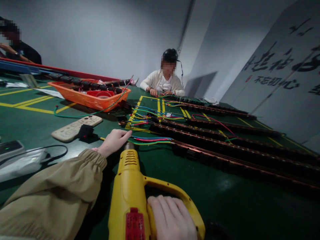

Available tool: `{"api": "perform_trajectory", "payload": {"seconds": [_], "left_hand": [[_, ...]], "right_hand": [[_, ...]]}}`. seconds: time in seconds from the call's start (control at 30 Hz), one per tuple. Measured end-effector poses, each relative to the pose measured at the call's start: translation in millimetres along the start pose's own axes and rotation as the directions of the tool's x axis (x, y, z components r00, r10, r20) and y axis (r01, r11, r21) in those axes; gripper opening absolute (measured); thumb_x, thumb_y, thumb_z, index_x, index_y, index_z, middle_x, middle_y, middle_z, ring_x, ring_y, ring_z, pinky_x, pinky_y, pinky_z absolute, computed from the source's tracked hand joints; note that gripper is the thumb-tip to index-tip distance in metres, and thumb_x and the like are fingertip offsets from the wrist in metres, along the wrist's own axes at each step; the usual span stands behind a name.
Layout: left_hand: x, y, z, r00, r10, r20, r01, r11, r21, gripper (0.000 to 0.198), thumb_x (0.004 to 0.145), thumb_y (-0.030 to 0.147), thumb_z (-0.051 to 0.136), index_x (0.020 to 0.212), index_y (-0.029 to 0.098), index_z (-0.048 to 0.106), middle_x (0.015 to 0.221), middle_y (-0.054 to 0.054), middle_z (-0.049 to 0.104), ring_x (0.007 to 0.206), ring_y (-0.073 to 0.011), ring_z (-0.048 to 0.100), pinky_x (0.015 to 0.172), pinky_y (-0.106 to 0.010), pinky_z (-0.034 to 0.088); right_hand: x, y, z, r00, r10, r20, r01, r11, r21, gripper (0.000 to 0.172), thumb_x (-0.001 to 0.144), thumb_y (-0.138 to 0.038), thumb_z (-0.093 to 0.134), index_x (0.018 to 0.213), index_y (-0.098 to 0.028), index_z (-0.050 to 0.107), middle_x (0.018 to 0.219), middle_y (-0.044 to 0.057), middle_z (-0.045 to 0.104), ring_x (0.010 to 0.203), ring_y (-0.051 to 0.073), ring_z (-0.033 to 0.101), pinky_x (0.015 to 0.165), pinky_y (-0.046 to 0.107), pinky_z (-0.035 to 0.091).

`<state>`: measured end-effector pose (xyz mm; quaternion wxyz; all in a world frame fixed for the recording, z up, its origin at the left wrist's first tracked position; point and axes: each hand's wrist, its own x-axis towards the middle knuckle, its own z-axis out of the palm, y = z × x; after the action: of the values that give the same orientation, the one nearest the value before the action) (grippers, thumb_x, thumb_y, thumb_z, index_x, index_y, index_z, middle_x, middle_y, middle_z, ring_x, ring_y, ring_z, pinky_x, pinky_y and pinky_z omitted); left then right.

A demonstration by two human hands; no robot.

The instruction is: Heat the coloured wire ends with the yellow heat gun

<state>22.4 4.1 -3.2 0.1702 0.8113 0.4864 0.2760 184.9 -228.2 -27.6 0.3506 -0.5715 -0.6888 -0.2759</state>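
Right hand (173,216) wrapped around the handle of a yellow plastic heat gun (130,173), toward the green worktop's (237,206) near edge; its grey nozzle (129,146) is just beside the left hand (115,141). Left fingers narrow, at the ends of blue, red and green-yellow insulated wires (152,139) from the nearest long black-and-copper bar (205,156); pinched or not, cannot tell. Judged mid-step on this set; finish of ends unclear. Other bars (232,128), toward the far edge, lie unheld.

I am seeing in dim, cool light: faint glare is showing on the green worktop (225,186), a shadow is slanting across the wall (220,43), and wide-angle distortion is stretching my sleeve (57,190).
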Motion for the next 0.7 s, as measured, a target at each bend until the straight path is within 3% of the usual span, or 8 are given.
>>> {"api": "perform_trajectory", "payload": {"seconds": [0.1,0.23,0.33,0.47,0.7], "left_hand": [[-3,-2,0.5,1.0,0.002,0.018,-0.003,1.0,0.031,0.056,0.086,0.057,0.028,0.055,0.012,0.043,0.052,0.001,0.034,0.055,-0.0086,0.029,0.054,-0.023,0.02],[-3,-3,0.9,0.999,0.007,0.036,-0.009,0.998,0.059,0.057,0.086,0.058,0.027,0.055,0.012,0.044,0.053,0.0,0.035,0.054,-0.0087,0.029,0.054,-0.023,0.02],[-2,-3,1.4,0.999,-0.005,0.046,0.002,0.998,0.065,0.058,0.085,0.059,0.028,0.054,0.012,0.042,0.051,0.0,0.036,0.052,-0.0083,0.03,0.054,-0.024,0.019],[-1,-3,2.0,0.997,-0.037,0.072,0.034,0.998,0.048,0.058,0.085,0.059,0.028,0.055,0.013,0.046,0.049,0.001,0.037,0.051,-0.0082,0.032,0.052,-0.024,0.02],[-2,-5,0.5,0.996,0.03,0.082,-0.037,0.996,0.083,0.055,0.083,0.059,0.033,0.059,0.014,0.052,0.054,0.001,0.039,0.054,-0.0081,0.034,0.054,-0.023,0.021]], "right_hand": [[-2,10,-7,1.0,-0.015,0.004,0.015,0.999,0.038,0.034,0.085,-0.023,0.025,0.08,-0.017,0.058,0.07,0.0,0.053,0.08,0.002,0.04,0.083,0.02,0.021],[-2,25,-18,0.992,-0.048,0.116,0.047,0.999,0.007,0.028,0.083,-0.021,0.031,0.083,-0.019,0.059,0.073,-0.002,0.055,0.082,0.002,0.041,0.084,0.019,0.022],[-1,36,-25,0.998,-0.062,0.007,0.062,0.998,-0.001,0.034,0.085,-0.02,0.026,0.078,-0.018,0.06,0.071,-0.002,0.056,0.08,0.002,0.042,0.082,0.018,0.023],[-2,47,-36,0.995,0.0,0.095,0.008,0.996,-0.087,0.037,0.085,-0.022,0.024,0.08,-0.021,0.061,0.076,-0.004,0.059,0.082,0.001,0.043,0.083,0.016,0.025],[-12,64,-45,0.987,0.124,0.103,-0.101,0.974,-0.202,0.045,0.087,-0.027,0.018,0.081,-0.022,0.062,0.08,-0.004,0.06,0.085,-0.001,0.044,0.084,0.014,0.026]]}}
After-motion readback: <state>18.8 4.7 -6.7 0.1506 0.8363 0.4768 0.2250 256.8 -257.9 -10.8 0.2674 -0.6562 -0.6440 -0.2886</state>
